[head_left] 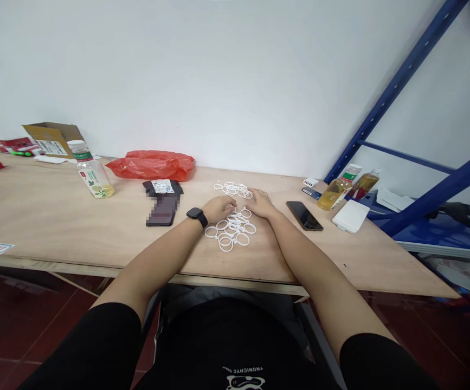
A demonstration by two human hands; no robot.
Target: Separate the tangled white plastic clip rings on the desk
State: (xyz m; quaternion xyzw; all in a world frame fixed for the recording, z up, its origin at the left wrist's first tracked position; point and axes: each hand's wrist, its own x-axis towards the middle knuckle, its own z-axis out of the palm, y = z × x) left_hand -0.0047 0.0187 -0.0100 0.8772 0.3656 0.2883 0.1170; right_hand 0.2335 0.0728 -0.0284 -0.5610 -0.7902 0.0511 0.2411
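Your left hand (218,208), watch on wrist, fingers curled onto the near pile of white plastic rings (231,230); pinch unclear. Right hand (261,203) likewise, between both piles. Risk: interlocked rings drag neighbours toward the table edge (235,281), or against the phone (304,215) just right.

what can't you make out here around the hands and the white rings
Head view only:
- Left hand and right hand: fingers curl down over the white rings, so any grip is hidden.
- Ring count: they overlap and are too small.
- Dark phone beside the left hand: partly blurred out.
- Bottle label: too small to read.
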